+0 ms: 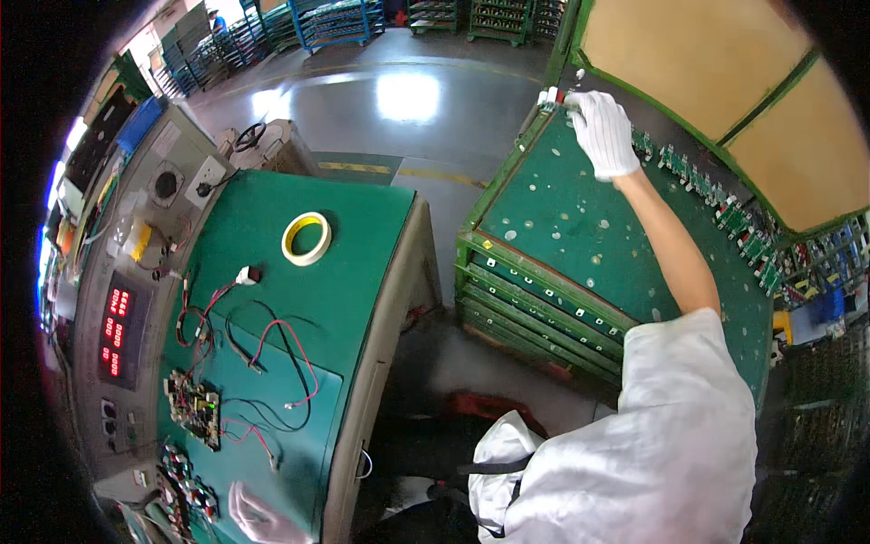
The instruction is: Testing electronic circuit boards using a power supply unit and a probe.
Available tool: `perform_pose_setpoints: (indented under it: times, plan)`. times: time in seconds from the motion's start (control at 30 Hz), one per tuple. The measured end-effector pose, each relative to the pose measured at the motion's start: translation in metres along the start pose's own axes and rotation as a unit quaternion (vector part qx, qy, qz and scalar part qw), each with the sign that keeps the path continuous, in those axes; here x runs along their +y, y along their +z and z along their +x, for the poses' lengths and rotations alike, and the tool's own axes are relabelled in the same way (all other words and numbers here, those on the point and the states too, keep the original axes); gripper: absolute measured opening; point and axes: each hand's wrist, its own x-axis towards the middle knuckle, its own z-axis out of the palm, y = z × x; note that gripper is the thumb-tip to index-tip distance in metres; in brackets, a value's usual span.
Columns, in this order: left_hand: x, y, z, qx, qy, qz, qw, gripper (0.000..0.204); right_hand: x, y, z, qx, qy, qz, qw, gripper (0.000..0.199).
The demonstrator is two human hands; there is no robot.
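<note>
White glove [604, 134], green rack [580, 227]

Small circuit board [553, 96]: pale connector blocks and a red part on top, standing at the far left corner of the green rack tray [580, 227], at the end of the row of like boards [716, 195] along the tray's far edge. The white-gloved right hand [603, 134] touches it; whether the fingers close on it cannot be told.
</note>
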Motion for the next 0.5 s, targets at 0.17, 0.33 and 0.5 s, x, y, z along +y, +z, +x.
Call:
perform_pose_setpoints:
  times: [0.17, 0.33, 0.5]
  plan:
    - [0.195, 0.033, -0.018, -0.205, -0.221, -0.334, 0.893, 0.032, -0.132, -0.087, -0.027, 0.154, -0.208, 0.171, 0.951, 0.033]
    - [0.246, 0.076, 0.002, -0.284, -0.415, -0.821, 0.271, 0.081, -0.255, -0.149, -0.045, 0.095, -0.424, 0.298, 0.85, 0.027]
    - [0.198, 0.05, 0.003, -0.15, -0.341, -0.733, 0.569, 0.068, -0.347, -0.166, -0.047, 0.146, -0.533, 0.428, 0.715, 0.029]
